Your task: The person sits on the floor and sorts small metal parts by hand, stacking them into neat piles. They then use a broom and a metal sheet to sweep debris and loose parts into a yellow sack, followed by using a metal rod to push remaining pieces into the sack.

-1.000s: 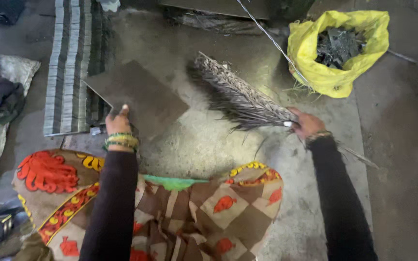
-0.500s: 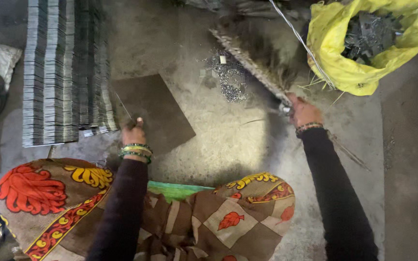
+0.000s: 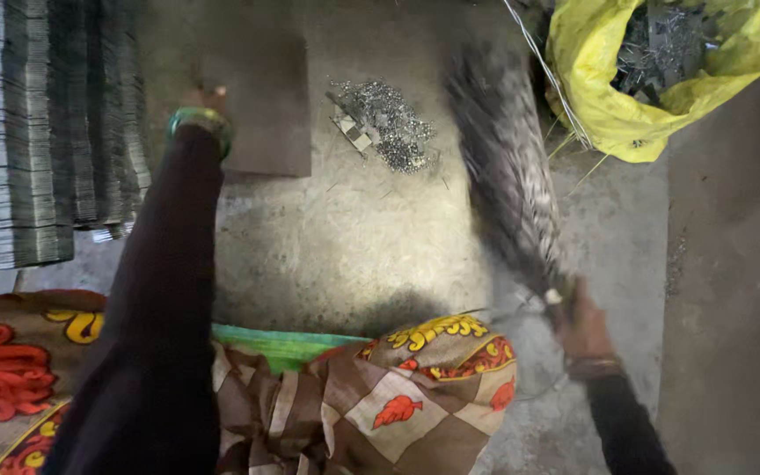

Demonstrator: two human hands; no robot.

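Note:
My right hand (image 3: 584, 321) grips the handle end of a bristly grass broom (image 3: 512, 176), whose blurred head reaches up across the concrete floor toward a yellow bag. My left hand (image 3: 207, 98), with green bangles at the wrist, rests on the edge of a flat dark board (image 3: 266, 97) lying on the floor. Between the board and the broom sits a small heap of shiny metal scraps (image 3: 387, 123). My patterned brown, orange and green clothing fills the bottom of the view.
A yellow bag (image 3: 653, 79) holding dark metal pieces stands at the top right. A striped grey mat (image 3: 41, 132) covers the floor at the left. A thin wire (image 3: 543, 66) runs past the bag's left side.
The view has shifted forward. My left hand has reached further up with the board toward the scrap heap. The broom has swung from pointing up-left to pointing nearly straight up.

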